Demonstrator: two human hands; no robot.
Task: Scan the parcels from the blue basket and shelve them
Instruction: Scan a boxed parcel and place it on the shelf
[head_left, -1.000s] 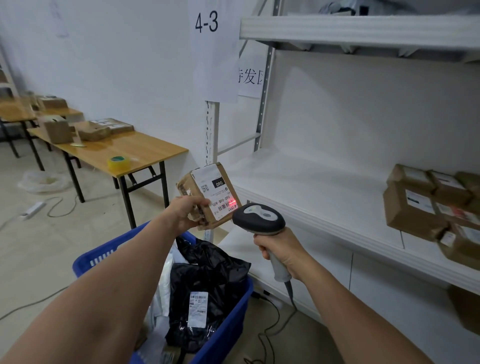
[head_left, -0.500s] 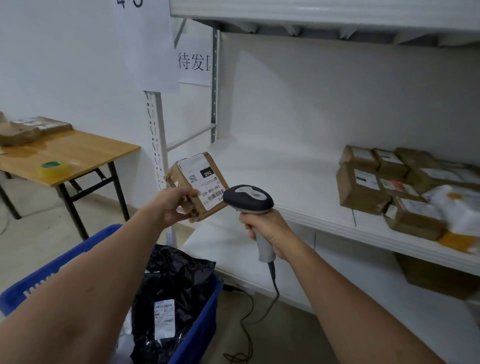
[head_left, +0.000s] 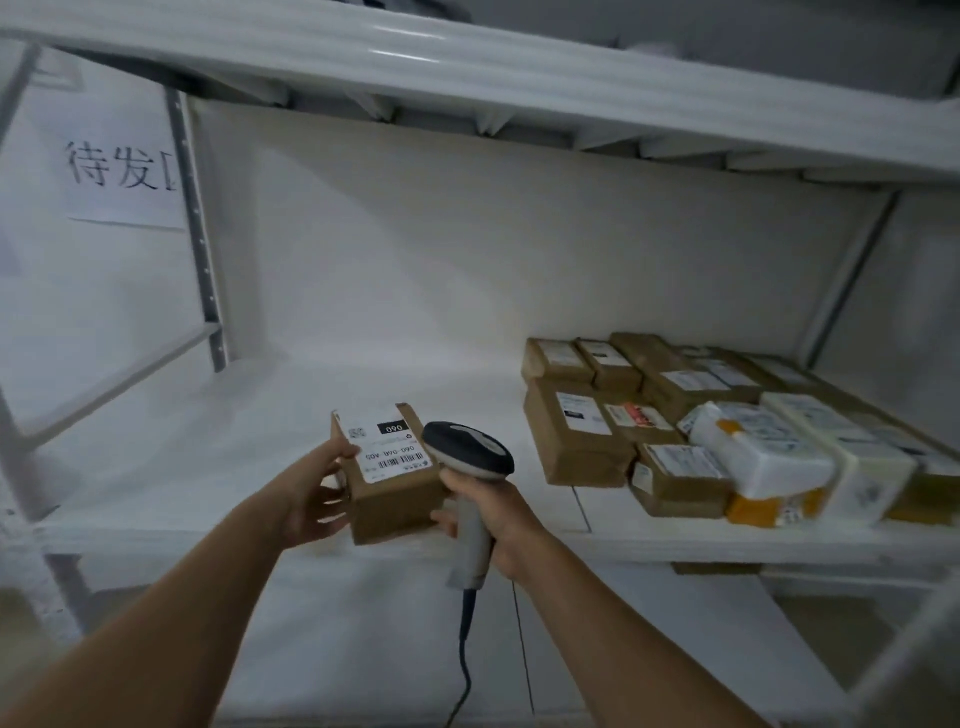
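A small brown cardboard parcel (head_left: 393, 491) with a white shipping label facing up is held by my left hand (head_left: 317, 493), fingers curled round its left side, at the front edge of the white middle shelf (head_left: 291, 415). My right hand (head_left: 493, 512) grips the handle of a grey barcode scanner (head_left: 467, 449), whose head sits just right of the parcel; a right fingertip touches the parcel's lower right corner. The blue basket is out of view.
Several brown boxes (head_left: 576, 436) and white and yellow padded parcels (head_left: 763, 452) fill the right half of the middle shelf. An upper shelf (head_left: 467, 67) overhangs. The scanner cable (head_left: 465, 649) hangs down before the lower shelf. A paper sign (head_left: 122, 171) hangs on the left wall.
My view has swung right and toward the shelf; basket and table left the frame. My left hand carried the parcel up to the shelf's front edge, and the scanner's red light is gone.
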